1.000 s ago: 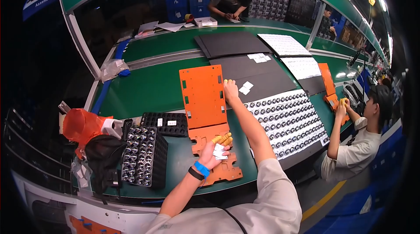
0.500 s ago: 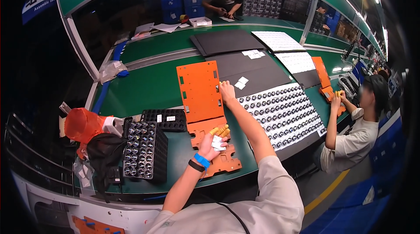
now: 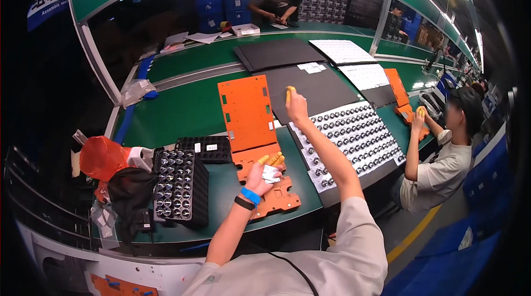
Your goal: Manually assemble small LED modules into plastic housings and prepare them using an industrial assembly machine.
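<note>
My left hand [image 3: 264, 174], with yellow finger cots, holds a few small white cards [image 3: 270, 174] over the lower part of an orange hinged fixture [image 3: 244, 110]. The fixture's upper plate stands raised, with slots along its sides. My right hand [image 3: 297, 108] reaches past the fixture over a dark board [image 3: 323, 88]. Its yellow-tipped fingers are drawn together, and whatever they may hold is hidden. Near the right forearm lies a white sheet [image 3: 318, 173] with rows of round black parts [image 3: 354, 135].
Left of the fixture stand a black tray [image 3: 204, 151] and a stacked tray of shiny round parts [image 3: 175, 185]. An orange bag [image 3: 103, 157] lies beyond them. More white cards [image 3: 311, 68] rest on the far board. A co-worker [image 3: 442, 152] sits at right by another orange fixture [image 3: 398, 88].
My right hand has left the fixture's right edge and moved over the dark board, covering where loose white cards lay. My left hand still holds its cards. The view has shifted slightly.
</note>
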Demonstrator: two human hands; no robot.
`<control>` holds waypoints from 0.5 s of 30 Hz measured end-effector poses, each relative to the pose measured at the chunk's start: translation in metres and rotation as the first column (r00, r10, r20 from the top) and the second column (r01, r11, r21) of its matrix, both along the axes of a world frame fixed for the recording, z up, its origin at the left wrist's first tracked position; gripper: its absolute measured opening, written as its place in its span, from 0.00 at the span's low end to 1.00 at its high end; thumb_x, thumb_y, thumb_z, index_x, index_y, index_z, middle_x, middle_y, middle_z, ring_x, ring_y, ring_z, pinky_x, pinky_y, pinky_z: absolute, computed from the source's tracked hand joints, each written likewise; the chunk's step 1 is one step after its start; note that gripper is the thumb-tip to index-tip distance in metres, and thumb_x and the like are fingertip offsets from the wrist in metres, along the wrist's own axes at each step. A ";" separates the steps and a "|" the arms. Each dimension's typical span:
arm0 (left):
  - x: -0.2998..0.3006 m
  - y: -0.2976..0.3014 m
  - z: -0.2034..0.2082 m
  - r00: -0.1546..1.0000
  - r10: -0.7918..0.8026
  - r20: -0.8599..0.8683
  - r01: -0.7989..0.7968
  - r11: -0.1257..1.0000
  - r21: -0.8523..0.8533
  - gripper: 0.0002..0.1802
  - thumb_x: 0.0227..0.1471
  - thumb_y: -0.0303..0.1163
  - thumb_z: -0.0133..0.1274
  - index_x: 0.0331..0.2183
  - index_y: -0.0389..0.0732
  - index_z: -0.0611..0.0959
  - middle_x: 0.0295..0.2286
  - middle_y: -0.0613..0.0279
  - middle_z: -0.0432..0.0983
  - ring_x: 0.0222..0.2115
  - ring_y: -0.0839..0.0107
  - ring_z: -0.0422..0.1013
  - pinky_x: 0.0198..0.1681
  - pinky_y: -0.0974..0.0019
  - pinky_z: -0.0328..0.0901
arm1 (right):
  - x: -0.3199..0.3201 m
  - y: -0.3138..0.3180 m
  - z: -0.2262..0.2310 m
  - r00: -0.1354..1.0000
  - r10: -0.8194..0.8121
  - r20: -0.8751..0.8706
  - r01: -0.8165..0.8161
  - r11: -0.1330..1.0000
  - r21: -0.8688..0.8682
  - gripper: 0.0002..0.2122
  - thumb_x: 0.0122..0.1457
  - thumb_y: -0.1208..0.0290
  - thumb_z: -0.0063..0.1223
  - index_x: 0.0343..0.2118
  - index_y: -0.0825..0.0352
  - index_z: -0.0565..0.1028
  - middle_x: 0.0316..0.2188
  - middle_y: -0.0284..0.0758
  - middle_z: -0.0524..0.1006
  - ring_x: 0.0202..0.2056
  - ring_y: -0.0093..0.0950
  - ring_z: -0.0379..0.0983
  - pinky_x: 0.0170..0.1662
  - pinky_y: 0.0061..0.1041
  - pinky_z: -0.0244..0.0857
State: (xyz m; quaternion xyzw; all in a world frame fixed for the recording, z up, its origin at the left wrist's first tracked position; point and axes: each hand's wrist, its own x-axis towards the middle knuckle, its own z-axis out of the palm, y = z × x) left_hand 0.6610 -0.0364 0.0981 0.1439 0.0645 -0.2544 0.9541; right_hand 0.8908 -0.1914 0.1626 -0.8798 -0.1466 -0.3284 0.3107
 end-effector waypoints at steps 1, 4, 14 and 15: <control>0.003 0.004 -0.007 0.999 -0.025 0.020 0.026 0.999 -0.041 0.23 0.68 0.40 0.40 0.52 0.34 0.78 0.47 0.53 0.78 0.34 0.63 0.72 0.31 0.66 0.66 | -0.010 -0.003 0.012 0.999 0.034 0.035 -0.035 0.999 0.032 0.12 0.60 0.77 0.48 0.46 0.71 0.75 0.27 0.53 0.79 0.32 0.53 0.79 0.37 0.49 0.72; 0.005 0.005 -0.010 0.998 -0.055 0.021 0.057 0.992 -0.116 0.26 0.68 0.44 0.39 0.56 0.34 0.74 0.51 0.50 0.76 0.40 0.58 0.74 0.36 0.64 0.70 | -0.065 -0.012 0.039 0.941 0.329 0.080 -0.331 0.943 0.018 0.12 0.59 0.75 0.51 0.45 0.71 0.76 0.28 0.51 0.80 0.32 0.51 0.79 0.37 0.46 0.73; 0.000 0.008 -0.003 0.998 -0.055 0.013 0.055 0.998 0.016 0.25 0.68 0.49 0.37 0.46 0.40 0.79 0.41 0.57 0.81 0.38 0.61 0.79 0.45 0.56 0.74 | -0.212 -0.006 0.033 0.676 0.704 -0.220 -0.649 0.427 -0.630 0.17 0.56 0.62 0.62 0.42 0.70 0.76 0.28 0.38 0.78 0.35 0.39 0.79 0.37 0.35 0.74; 0.001 0.009 -0.008 1.000 -0.018 0.020 0.017 0.999 0.031 0.24 0.68 0.48 0.37 0.48 0.41 0.79 0.41 0.58 0.81 0.39 0.62 0.79 0.44 0.57 0.74 | -0.209 -0.003 0.035 0.651 0.749 -0.125 -0.669 0.487 -0.561 0.17 0.56 0.60 0.62 0.41 0.69 0.77 0.27 0.37 0.78 0.33 0.38 0.79 0.36 0.35 0.74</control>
